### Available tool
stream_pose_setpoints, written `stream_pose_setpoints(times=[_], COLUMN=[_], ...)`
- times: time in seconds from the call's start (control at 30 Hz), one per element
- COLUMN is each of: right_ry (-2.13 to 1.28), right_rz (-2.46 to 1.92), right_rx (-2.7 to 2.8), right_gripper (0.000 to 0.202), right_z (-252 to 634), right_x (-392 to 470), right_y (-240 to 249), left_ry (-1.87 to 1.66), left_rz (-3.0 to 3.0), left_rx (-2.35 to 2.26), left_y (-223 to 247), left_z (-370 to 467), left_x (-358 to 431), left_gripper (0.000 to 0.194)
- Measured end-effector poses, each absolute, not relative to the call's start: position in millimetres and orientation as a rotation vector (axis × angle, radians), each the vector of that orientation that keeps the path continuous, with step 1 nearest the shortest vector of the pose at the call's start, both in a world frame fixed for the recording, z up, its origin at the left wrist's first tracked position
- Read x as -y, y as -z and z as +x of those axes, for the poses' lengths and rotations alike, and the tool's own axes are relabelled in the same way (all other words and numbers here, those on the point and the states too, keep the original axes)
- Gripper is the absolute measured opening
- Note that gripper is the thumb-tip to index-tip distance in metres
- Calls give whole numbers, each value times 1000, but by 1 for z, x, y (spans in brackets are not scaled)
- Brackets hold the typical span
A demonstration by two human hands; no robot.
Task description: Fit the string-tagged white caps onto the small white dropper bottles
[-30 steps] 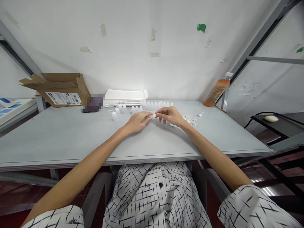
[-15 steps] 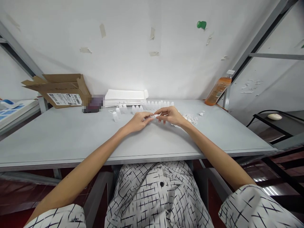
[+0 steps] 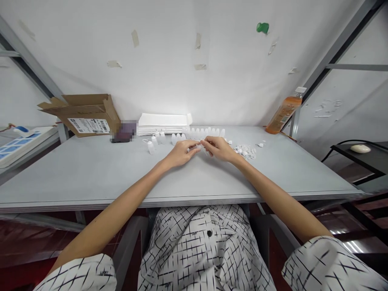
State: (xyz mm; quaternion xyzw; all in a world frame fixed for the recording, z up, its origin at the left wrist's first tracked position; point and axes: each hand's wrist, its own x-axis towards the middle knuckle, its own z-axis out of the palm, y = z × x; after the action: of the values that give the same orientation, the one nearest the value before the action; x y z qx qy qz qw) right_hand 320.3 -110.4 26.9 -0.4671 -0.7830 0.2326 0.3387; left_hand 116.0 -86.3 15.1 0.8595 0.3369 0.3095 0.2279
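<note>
Above the middle of the table my left hand [image 3: 181, 152] and my right hand [image 3: 220, 148] meet at the fingertips. Pinched in my left fingers is a small translucent white plastic piece [image 3: 198, 147], mostly covered; its exact kind cannot be made out. My right thumb and fingers close on the same spot, where a thin whitish strip shows below them. Behind my hands stands a row of small translucent bottles [image 3: 209, 132]. Left of my left hand are several small white bottles [image 3: 150, 147], some with looped straps. A pile of small white plastic parts [image 3: 246, 151] lies beside my right wrist.
A stack of white trays or sheets [image 3: 163, 120] lies against the wall. Farther left are a blurred dark object [image 3: 124, 131] and an open cardboard box [image 3: 91, 115]. An orange drink bottle [image 3: 285, 115] leans at the back right. Loose white bits [image 3: 260, 144] lie right of the pile.
My right fingers have curled in closer against my left fingertips, and the white piece between them has shifted. The whole view has swung slightly left.
</note>
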Motion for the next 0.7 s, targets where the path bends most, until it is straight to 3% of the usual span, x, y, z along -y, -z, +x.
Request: stream_pose_setpoints(times=[0.33,0.5,0.7], right_ry=[-474,-559,-825], right_rz=[-1261,-1210,-1113], right_rx=[2067,2038,1914], right_gripper=[58,51,40], right_z=[316,317,318], right_x=[104,108,112], right_y=[-18,-21,-24], left_ry=[-929,-971,-1000], left_rz=[2458,2470,2414], left_rx=[-886,-930,-1063], left_y=[-7,-10,-8], left_z=[116,114,113], left_x=[81,82,79], left_gripper=[33,31,53])
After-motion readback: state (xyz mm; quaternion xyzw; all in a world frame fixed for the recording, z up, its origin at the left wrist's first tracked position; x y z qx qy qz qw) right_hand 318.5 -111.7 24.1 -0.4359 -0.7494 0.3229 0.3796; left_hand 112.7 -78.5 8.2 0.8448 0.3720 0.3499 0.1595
